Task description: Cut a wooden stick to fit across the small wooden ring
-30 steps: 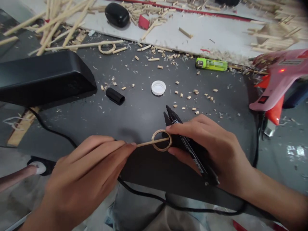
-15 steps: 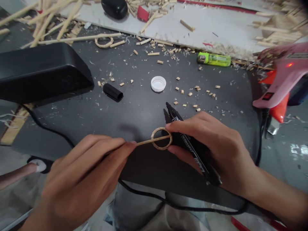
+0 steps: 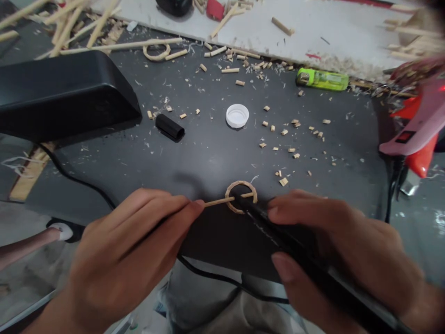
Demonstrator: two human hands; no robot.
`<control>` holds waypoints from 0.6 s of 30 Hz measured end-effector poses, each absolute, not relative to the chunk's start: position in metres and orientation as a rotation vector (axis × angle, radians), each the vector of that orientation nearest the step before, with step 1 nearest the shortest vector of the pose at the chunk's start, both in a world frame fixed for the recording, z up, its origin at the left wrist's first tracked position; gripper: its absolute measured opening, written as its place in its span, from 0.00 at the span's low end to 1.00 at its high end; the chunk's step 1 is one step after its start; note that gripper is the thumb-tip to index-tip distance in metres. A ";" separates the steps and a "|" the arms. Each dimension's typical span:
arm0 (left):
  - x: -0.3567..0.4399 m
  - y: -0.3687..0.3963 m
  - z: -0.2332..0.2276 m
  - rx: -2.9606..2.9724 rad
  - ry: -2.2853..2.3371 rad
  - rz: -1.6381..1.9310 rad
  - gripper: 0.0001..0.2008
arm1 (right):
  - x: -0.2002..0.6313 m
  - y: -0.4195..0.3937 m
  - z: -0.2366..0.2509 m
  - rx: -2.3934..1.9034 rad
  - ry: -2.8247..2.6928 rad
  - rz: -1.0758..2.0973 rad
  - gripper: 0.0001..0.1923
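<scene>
My left hand (image 3: 139, 250) pinches a thin wooden stick (image 3: 219, 202) between thumb and fingers. The stick reaches across a small ring made of short wooden pieces (image 3: 229, 188), near the table's front edge. My right hand (image 3: 333, 246) is closed round a black permanent marker (image 3: 278, 232), slightly blurred. The marker's tip lies over the stick, inside the ring's outline; whether it touches the wood I cannot tell. My right fingertips are apart from the ring. The black marker cap (image 3: 169, 127) lies on the table beyond my hands, left of a white bottle cap (image 3: 237, 116).
Small cut wood pieces (image 3: 285, 132) are scattered over the dark table (image 3: 205, 157). A green lighter (image 3: 323, 79) lies at the back right, near a pink glue gun (image 3: 410, 130) with a cord. On the left stands a black box-shaped object (image 3: 69, 93). Behind are wooden sticks (image 3: 104, 23) and a white board (image 3: 257, 28).
My right hand has let go of the ring and swung the marker's tip down to the stick inside it. My left hand still pinches the stick. The view has shifted slightly.
</scene>
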State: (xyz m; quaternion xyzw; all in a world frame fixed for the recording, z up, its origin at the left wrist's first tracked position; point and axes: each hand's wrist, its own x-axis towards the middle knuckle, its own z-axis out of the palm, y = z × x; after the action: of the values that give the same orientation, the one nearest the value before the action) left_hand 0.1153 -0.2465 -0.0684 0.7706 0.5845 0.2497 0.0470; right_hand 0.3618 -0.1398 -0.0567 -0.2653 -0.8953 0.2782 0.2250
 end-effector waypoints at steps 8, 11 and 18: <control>0.116 -0.243 -0.066 2.362 1.791 0.759 0.12 | 0.361 -0.137 -0.053 -0.638 -2.475 0.777 0.14; 0.116 -0.244 -0.067 2.369 1.796 0.763 0.11 | 0.362 -0.138 -0.055 -0.630 -2.490 0.778 0.15; 0.119 -0.243 -0.067 2.363 1.832 0.762 0.10 | 0.362 -0.139 -0.058 -0.734 -2.479 0.757 0.14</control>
State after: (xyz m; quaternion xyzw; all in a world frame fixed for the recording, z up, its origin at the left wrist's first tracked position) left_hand 0.1189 -0.2428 -0.0667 0.7656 0.5934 0.2469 0.0278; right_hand 0.3624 -0.1389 -0.0581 -0.2657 -0.8973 0.2739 0.2220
